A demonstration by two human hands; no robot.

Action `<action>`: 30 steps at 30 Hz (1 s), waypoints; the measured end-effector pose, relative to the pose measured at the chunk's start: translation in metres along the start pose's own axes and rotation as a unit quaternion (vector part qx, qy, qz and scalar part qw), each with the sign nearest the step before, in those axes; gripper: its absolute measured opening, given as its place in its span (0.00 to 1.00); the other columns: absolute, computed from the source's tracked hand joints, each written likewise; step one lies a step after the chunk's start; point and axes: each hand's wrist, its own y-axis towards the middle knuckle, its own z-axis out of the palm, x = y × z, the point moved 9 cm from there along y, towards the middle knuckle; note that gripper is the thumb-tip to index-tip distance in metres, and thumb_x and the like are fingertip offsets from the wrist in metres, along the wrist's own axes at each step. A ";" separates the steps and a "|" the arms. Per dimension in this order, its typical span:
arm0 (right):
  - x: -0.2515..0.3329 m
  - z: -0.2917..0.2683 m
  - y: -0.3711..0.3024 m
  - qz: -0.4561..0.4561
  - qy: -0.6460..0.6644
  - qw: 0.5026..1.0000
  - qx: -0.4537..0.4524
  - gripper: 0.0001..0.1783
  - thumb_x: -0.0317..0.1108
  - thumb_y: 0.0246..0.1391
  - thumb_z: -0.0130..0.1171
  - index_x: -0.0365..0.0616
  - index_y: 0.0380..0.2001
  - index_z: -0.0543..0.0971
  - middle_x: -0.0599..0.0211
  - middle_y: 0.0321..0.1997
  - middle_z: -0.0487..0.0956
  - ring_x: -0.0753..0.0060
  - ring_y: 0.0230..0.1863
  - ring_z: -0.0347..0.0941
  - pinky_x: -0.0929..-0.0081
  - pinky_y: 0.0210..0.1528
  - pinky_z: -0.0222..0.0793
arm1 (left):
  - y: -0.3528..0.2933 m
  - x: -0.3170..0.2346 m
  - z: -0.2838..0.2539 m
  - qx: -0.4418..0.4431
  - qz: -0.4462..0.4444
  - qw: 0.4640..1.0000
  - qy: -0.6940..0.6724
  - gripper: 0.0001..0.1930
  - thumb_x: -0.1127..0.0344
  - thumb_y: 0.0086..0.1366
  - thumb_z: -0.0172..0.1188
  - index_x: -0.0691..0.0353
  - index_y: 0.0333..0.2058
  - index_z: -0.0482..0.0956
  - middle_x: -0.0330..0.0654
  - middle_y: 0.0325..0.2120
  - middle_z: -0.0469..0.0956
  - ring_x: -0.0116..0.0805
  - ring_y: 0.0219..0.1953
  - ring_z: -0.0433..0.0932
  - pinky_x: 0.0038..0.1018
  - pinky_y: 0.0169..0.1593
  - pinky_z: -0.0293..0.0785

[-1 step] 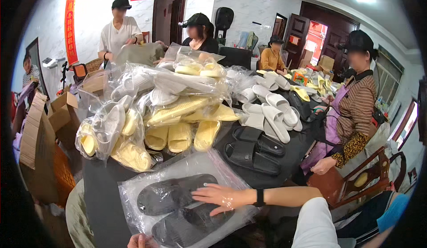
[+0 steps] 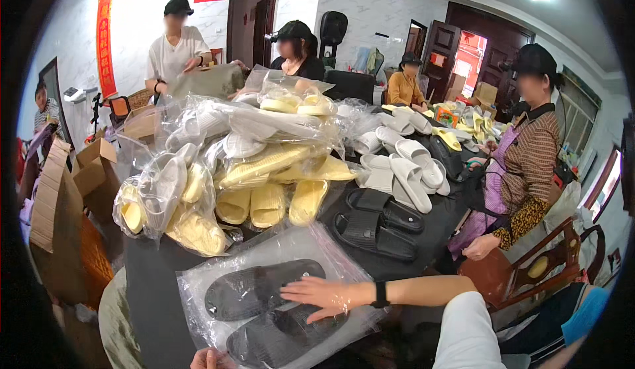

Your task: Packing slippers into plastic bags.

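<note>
I am pressing down on a clear plastic bag [image 2: 264, 263] that holds 2 black slippers [image 2: 254, 293], lying flat on the dark bench [image 2: 149, 289] right in front of me. My right hand [image 2: 321, 296] is reaching across from the right and lying palm-down on the bag, over the gap between the 2 slippers; its fingers [image 2: 297, 288] are spread and flat, released, grasping nothing. My left hand [image 2: 210, 358] is showing only as a few knuckles at the lower edge, next to the near rim of the bag, and I cannot tell whether it is clenched or pinching the plastic.

To do this well, I judge I should be keeping the palm flat and sweeping toward the open end, so the air is leaving the bag instead of bunching into a pocket. The plastic is slick and wrinkled, so the left hand ought to be anchoring the near edge; otherwise the whole bag may be sliding on the bench. The 2 slippers should be staying side by side, not overlapping.

Just beyond the bag, 2 bare black slippers [image 2: 377, 227] are lying on the bench. Behind them a heap of bagged yellow and white slippers [image 2: 245, 164] is piled high, and loose white slippers [image 2: 407, 170] are spread to the right. A person in a striped top [image 2: 529, 170] is standing at the right side of the bench.
</note>
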 end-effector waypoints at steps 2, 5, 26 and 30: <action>-0.003 0.016 0.020 -0.008 0.017 1.000 -0.022 0.38 0.44 0.50 0.57 0.37 0.60 0.56 0.49 0.65 0.54 0.51 0.66 0.47 0.56 0.65 0.44 | -0.002 0.001 0.003 0.016 -0.025 1.000 0.003 0.16 0.56 0.66 0.50 0.63 0.41 0.74 0.33 0.20 0.72 0.18 0.18 0.67 0.15 0.21 0.63; 0.001 0.021 0.048 0.013 0.016 0.999 -0.041 0.31 0.40 0.46 0.59 0.37 0.53 0.66 0.50 0.62 0.58 0.53 0.64 0.51 0.58 0.62 0.50 | -0.006 -0.003 0.005 0.010 -0.026 1.000 0.011 0.15 0.57 0.66 0.51 0.63 0.41 0.74 0.32 0.20 0.72 0.18 0.18 0.67 0.15 0.21 0.62; -0.011 -0.200 -0.162 0.339 -0.270 0.869 -0.240 0.13 0.17 0.29 0.53 0.33 0.26 0.71 0.54 0.38 0.72 0.48 0.41 0.66 0.62 0.44 0.63 | 0.000 0.001 0.012 -0.096 0.140 0.965 0.199 0.29 0.73 0.61 0.53 0.71 0.58 0.52 0.49 0.28 0.79 0.32 0.16 0.74 0.24 0.22 0.70; 0.012 -0.234 -0.171 0.428 -0.168 0.830 -0.317 0.17 0.13 0.32 0.49 0.32 0.32 0.72 0.54 0.37 0.72 0.49 0.37 0.67 0.71 0.47 0.64 | -0.002 0.002 0.024 -0.092 0.124 0.970 0.188 0.32 0.73 0.59 0.55 0.71 0.59 0.51 0.54 0.38 0.76 0.41 0.31 0.77 0.28 0.36 0.73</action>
